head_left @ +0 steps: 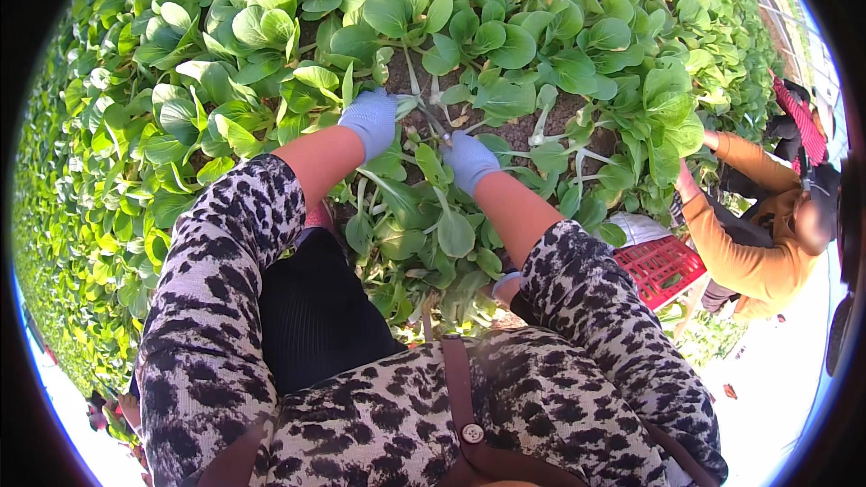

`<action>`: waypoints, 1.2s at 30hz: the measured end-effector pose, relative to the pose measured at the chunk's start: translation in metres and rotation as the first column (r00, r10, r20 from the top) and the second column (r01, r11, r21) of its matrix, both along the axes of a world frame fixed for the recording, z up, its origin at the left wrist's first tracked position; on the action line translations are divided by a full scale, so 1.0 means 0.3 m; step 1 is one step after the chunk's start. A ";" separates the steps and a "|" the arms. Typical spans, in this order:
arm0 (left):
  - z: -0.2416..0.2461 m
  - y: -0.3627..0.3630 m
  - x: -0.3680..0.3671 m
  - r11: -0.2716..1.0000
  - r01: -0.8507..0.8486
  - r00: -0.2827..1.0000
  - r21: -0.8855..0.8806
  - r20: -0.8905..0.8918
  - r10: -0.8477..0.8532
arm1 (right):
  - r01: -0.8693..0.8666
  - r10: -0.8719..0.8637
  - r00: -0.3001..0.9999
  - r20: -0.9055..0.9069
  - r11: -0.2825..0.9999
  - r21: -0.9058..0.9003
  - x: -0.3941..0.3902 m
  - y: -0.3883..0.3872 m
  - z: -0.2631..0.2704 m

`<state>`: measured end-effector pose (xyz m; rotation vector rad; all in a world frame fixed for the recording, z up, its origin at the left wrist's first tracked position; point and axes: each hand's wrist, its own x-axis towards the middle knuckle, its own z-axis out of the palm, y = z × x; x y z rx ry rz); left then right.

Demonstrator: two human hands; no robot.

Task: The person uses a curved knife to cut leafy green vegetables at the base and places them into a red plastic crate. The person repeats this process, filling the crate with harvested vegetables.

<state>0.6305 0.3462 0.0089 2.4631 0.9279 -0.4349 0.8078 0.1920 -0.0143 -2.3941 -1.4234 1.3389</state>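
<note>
My left hand (369, 123), in a pale blue knit glove, is closed around a bok choy plant, whose pale stem base (406, 104) sticks out past the fingers. In my right hand (469, 161), gloved alike, is the handle of a small knife (434, 121). Its narrow blade points up and left, close to that stem base; whether it touches cannot be told. Cut or loose leaves and pale stalks (539, 132) lie on the brown soil (467, 118) around both hands. The fingers of my left hand are mostly hidden.
Dense standing bok choy (169, 108) fills the left and far side. Loose leaves (399, 216) lie before my legs. At right, a person in an orange-brown top (764, 243) holds a leafy bunch (666, 108) beside a red plastic crate (659, 267). Another person's red sleeve (798, 122) shows behind.
</note>
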 end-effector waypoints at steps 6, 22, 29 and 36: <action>0.136 0.020 -0.034 0.909 -0.128 0.936 -0.396 0.254 0.242 | 0.278 -0.292 0.954 0.070 0.947 0.163 -0.019 -0.175 0.220; 0.378 -0.211 -0.165 0.143 0.048 0.806 -0.989 0.123 0.579 | 0.318 -0.156 0.903 -0.400 0.869 0.380 -0.185 -0.060 0.663; 0.386 -0.174 -0.166 0.476 -0.188 0.848 -0.859 0.102 0.519 | 0.531 -0.400 0.801 -0.446 0.819 0.219 -0.161 -0.119 0.549; 0.326 -0.017 -0.169 0.995 0.094 0.994 -0.033 0.064 -0.092 | 0.054 -0.049 0.998 -0.029 0.976 0.212 -0.128 -0.006 0.389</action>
